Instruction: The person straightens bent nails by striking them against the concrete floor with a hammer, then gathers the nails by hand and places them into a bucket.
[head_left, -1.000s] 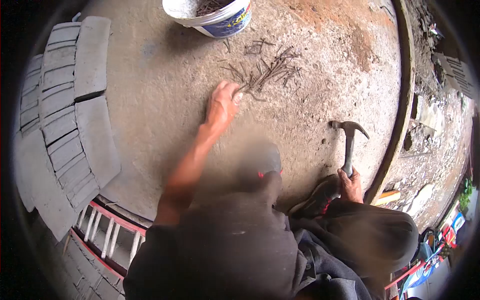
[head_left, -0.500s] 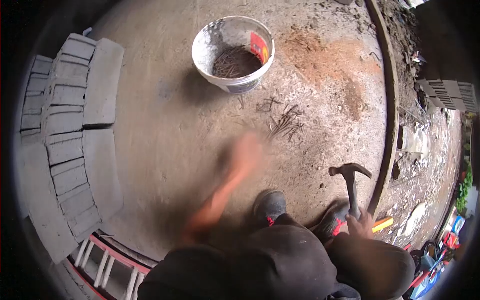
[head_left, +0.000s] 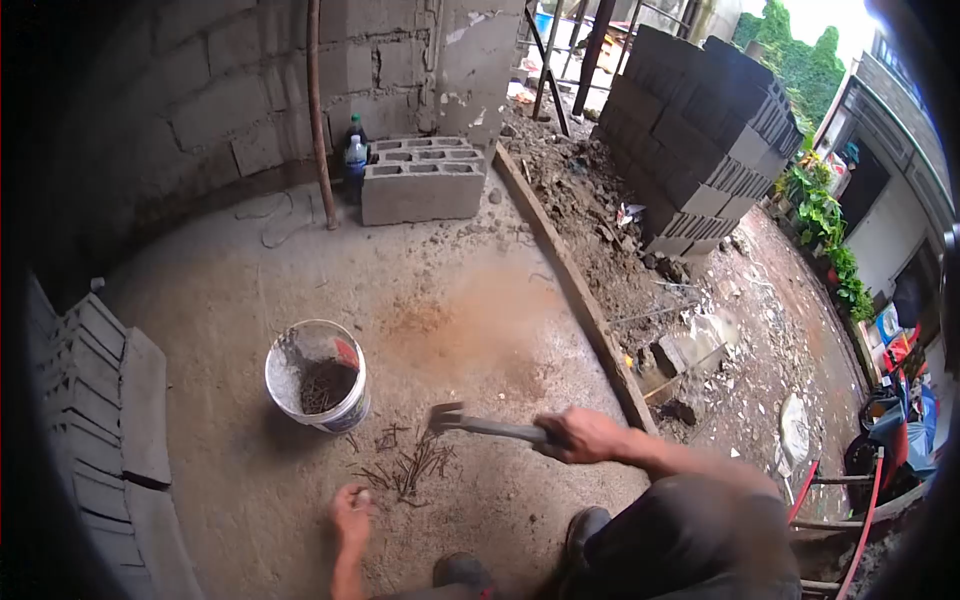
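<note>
A white bucket [head_left: 347,411] stands on the concrete floor [head_left: 220,410]. The hammer [head_left: 490,427] is clamped by its handle in the right hand [head_left: 582,435]. The left hand [head_left: 352,513] has bent fingers; I cannot tell whether they pinch anything. Nails [head_left: 407,470] lie piled just beside it, near the bucket.

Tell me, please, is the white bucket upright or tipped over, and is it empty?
Upright, not empty: the bucket stands on the floor with its mouth facing up, and thin brown nails lie inside it.
</note>
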